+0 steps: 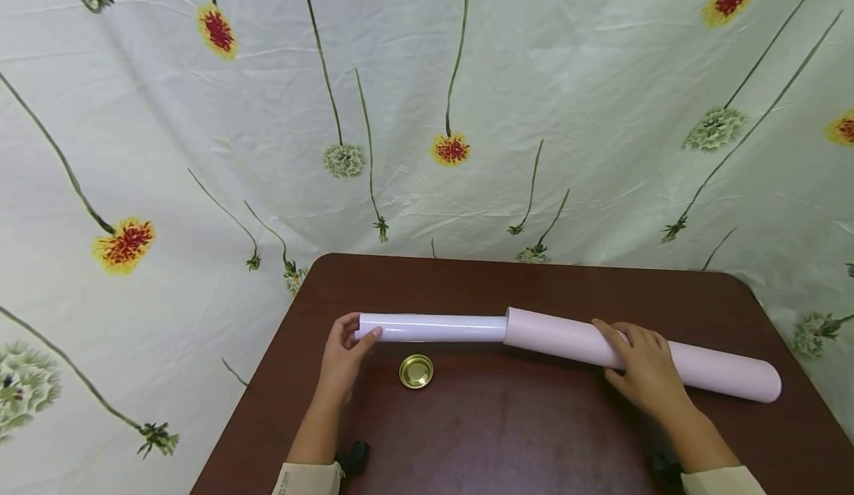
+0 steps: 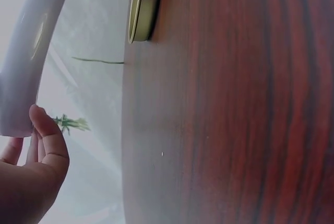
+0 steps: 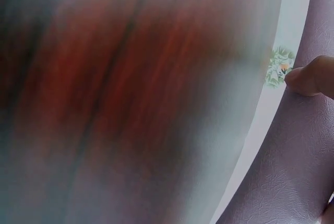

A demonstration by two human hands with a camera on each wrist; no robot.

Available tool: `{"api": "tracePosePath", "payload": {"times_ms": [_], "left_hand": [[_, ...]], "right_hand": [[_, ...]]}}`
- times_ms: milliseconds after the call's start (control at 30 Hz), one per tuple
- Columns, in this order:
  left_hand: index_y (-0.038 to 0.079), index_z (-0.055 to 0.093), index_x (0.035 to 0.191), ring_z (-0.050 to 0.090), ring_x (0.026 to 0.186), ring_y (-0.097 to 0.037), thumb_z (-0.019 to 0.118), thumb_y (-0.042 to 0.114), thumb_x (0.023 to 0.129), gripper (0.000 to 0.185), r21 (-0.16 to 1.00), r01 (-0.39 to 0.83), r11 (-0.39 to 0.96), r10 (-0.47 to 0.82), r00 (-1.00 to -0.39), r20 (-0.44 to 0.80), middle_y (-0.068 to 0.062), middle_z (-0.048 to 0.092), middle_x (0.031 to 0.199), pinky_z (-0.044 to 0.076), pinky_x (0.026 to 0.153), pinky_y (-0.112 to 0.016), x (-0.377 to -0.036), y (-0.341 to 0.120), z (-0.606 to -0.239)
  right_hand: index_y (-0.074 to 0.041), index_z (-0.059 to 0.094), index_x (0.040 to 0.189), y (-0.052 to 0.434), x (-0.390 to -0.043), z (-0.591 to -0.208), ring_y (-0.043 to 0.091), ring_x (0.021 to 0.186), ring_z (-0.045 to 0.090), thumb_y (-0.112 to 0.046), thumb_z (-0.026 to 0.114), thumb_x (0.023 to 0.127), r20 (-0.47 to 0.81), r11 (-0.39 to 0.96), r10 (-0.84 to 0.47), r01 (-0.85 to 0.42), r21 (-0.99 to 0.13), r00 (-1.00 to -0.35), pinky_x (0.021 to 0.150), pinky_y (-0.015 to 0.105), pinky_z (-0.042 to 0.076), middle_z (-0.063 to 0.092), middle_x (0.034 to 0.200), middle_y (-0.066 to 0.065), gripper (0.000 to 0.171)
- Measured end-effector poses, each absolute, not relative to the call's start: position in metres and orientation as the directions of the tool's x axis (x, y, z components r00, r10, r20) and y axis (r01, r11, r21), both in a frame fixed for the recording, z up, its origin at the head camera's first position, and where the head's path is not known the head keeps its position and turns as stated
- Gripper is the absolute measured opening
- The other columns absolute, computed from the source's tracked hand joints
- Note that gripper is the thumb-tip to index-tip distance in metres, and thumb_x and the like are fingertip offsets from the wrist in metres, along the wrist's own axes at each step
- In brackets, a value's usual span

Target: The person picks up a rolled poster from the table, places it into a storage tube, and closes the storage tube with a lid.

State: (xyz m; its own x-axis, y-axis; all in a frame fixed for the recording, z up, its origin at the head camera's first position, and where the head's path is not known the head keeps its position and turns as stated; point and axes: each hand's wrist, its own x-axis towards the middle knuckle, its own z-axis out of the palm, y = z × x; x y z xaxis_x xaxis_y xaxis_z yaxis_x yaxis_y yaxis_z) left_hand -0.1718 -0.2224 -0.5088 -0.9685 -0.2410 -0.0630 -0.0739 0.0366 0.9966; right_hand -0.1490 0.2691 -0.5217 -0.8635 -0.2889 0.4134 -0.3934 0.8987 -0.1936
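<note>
A pink tube [image 1: 707,367] lies across the brown table [image 1: 507,436], and a glossy white roll [image 1: 434,327] sticks out of its left mouth. My left hand [image 1: 343,350] pinches the white roll's left end [image 2: 21,78] between thumb and fingers. My right hand [image 1: 643,369] grips the pink tube [image 3: 292,161] near its middle, thumb [image 3: 310,75] on its side. A small gold cap [image 1: 416,371] lies on the table just below the white roll, close to my left hand; its edge [image 2: 140,7] shows in the left wrist view.
A white cloth printed with flowers [image 1: 427,110] hangs behind and around the table. The table's far edge [image 1: 507,261] runs just behind the tube. Bare wood lies in front of both hands.
</note>
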Motion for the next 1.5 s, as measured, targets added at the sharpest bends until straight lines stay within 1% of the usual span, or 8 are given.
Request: {"api": "tracePosePath", "payload": {"times_ms": [133,367,667,900,1167,1300,1433,1500], "left_hand": [[0.007,0.049,0.139,0.059,0.095,-0.005,0.075,0.011,0.091,0.054,0.995,-0.075,0.058,-0.23,-0.971,-0.059,-0.004,0.056,0.123,0.053,0.08,-0.023,-0.171,-0.222,-0.509],[0.012,0.054,0.141,0.061,0.1,-0.004,0.076,0.015,0.092,0.055,0.993,-0.076,0.086,-0.216,-0.975,-0.056,-0.007,0.057,0.129,0.051,0.084,-0.016,-0.17,-0.222,-0.507],[0.016,0.058,0.14,0.061,0.101,-0.007,0.077,0.02,0.091,0.053,0.989,-0.072,0.128,-0.229,-0.973,-0.041,-0.009,0.063,0.125,0.049,0.084,-0.017,-0.169,-0.22,-0.511],[0.009,0.057,0.141,0.062,0.101,-0.008,0.077,0.018,0.09,0.056,0.991,-0.057,0.117,-0.23,-0.973,-0.029,-0.005,0.066,0.12,0.05,0.084,-0.016,-0.168,-0.218,-0.515],[0.015,0.057,0.143,0.063,0.101,-0.006,0.076,0.019,0.092,0.055,0.993,-0.077,0.092,-0.209,-0.976,-0.056,-0.014,0.067,0.125,0.049,0.087,-0.016,-0.165,-0.214,-0.512],[0.015,0.055,0.145,0.063,0.1,-0.003,0.074,0.019,0.093,0.055,0.993,-0.077,0.091,-0.2,-0.978,-0.057,-0.013,0.067,0.126,0.048,0.087,-0.016,-0.164,-0.212,-0.51],[0.012,0.055,0.145,0.064,0.101,-0.003,0.072,0.017,0.094,0.053,0.993,-0.069,0.096,-0.196,-0.979,-0.05,-0.014,0.067,0.127,0.048,0.088,-0.016,-0.163,-0.21,-0.51],[0.013,0.057,0.143,0.064,0.101,-0.003,0.072,0.016,0.095,0.051,0.993,-0.069,0.092,-0.192,-0.98,-0.05,-0.015,0.067,0.127,0.048,0.089,-0.017,-0.164,-0.209,-0.51]], "right_hand": [[-0.02,0.048,0.147,0.268,-0.148,-0.523,0.044,0.116,0.053,-0.008,0.092,0.063,0.421,0.894,-0.289,-0.399,-0.201,-0.86,0.098,0.063,0.034,0.059,0.123,0.018,0.095],[-0.02,0.05,0.146,0.265,-0.147,-0.523,0.043,0.116,0.053,-0.007,0.093,0.062,0.437,0.887,-0.289,-0.409,-0.212,-0.852,0.097,0.062,0.034,0.059,0.123,0.017,0.095],[-0.021,0.05,0.145,0.262,-0.146,-0.526,0.041,0.116,0.053,-0.008,0.091,0.062,0.439,0.884,-0.285,-0.411,-0.224,-0.852,0.097,0.061,0.033,0.058,0.122,0.015,0.094],[-0.022,0.05,0.145,0.261,-0.145,-0.529,0.04,0.116,0.052,-0.008,0.092,0.061,0.439,0.882,-0.285,-0.413,-0.229,-0.852,0.098,0.061,0.032,0.058,0.123,0.015,0.095],[-0.021,0.052,0.145,0.256,-0.144,-0.527,0.041,0.115,0.053,-0.006,0.092,0.061,0.448,0.876,-0.277,-0.415,-0.246,-0.85,0.098,0.061,0.032,0.058,0.124,0.015,0.094],[-0.022,0.052,0.144,0.255,-0.144,-0.527,0.041,0.114,0.053,-0.005,0.091,0.06,0.451,0.874,-0.272,-0.414,-0.254,-0.85,0.098,0.061,0.031,0.059,0.123,0.015,0.094],[-0.022,0.052,0.144,0.254,-0.144,-0.528,0.041,0.114,0.054,-0.005,0.092,0.06,0.451,0.873,-0.266,-0.411,-0.261,-0.852,0.098,0.061,0.032,0.059,0.122,0.014,0.094],[-0.022,0.053,0.143,0.253,-0.143,-0.529,0.041,0.114,0.054,-0.005,0.092,0.059,0.454,0.873,-0.264,-0.411,-0.263,-0.851,0.098,0.061,0.032,0.059,0.121,0.015,0.095]]}}
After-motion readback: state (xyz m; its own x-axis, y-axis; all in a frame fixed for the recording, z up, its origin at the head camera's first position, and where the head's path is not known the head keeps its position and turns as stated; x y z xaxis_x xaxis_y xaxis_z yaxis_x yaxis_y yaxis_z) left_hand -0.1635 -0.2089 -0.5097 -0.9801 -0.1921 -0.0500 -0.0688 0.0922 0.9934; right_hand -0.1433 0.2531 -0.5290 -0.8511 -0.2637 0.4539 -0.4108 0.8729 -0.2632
